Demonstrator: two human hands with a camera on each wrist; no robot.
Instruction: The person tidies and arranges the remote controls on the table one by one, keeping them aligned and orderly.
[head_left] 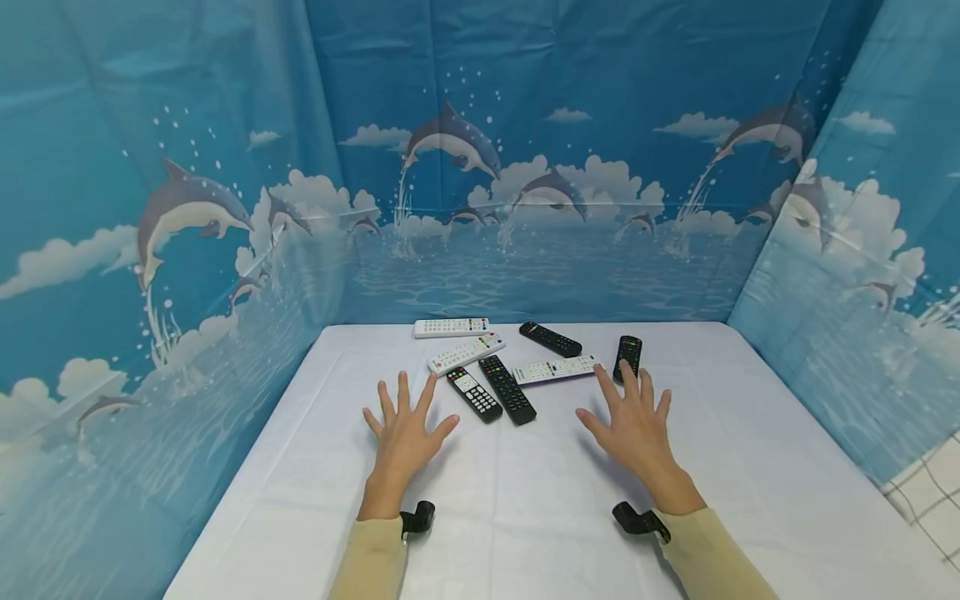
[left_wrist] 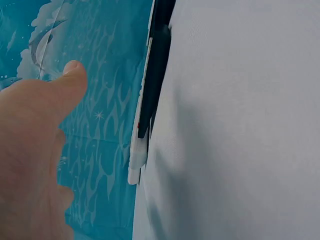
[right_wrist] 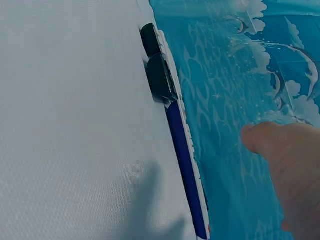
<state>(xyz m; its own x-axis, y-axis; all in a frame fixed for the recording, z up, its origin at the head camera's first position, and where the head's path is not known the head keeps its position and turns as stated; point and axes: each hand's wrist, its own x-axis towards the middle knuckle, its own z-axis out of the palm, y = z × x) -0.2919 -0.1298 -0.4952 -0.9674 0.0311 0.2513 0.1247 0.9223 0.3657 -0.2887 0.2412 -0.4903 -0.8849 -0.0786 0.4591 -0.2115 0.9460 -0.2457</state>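
Note:
Both hands hold nothing, and their fingers are spread. My left hand [head_left: 406, 437] is over the near left of the table, closest to a black remote with a silver top [head_left: 474, 394] and a white remote lying aslant [head_left: 467, 354]. A longer black remote [head_left: 507, 390] lies beside these. On the other side, my right hand [head_left: 636, 429] has its fingertips near a white remote with a purple-blue underside [head_left: 555, 370] and a small black remote [head_left: 627, 354], partly covered in the head view. In the wrist views, the left thumb [left_wrist: 75, 82] and right thumb [right_wrist: 260, 137] stick out straight.
Farther back lie another white remote [head_left: 452, 327] and a black remote [head_left: 551, 340]. A white cloth covers the table [head_left: 517, 517]. Blue dolphin-print curtains [head_left: 525, 267] enclose its back and sides. Black wrist cameras [head_left: 424, 516] sit by both sleeves.

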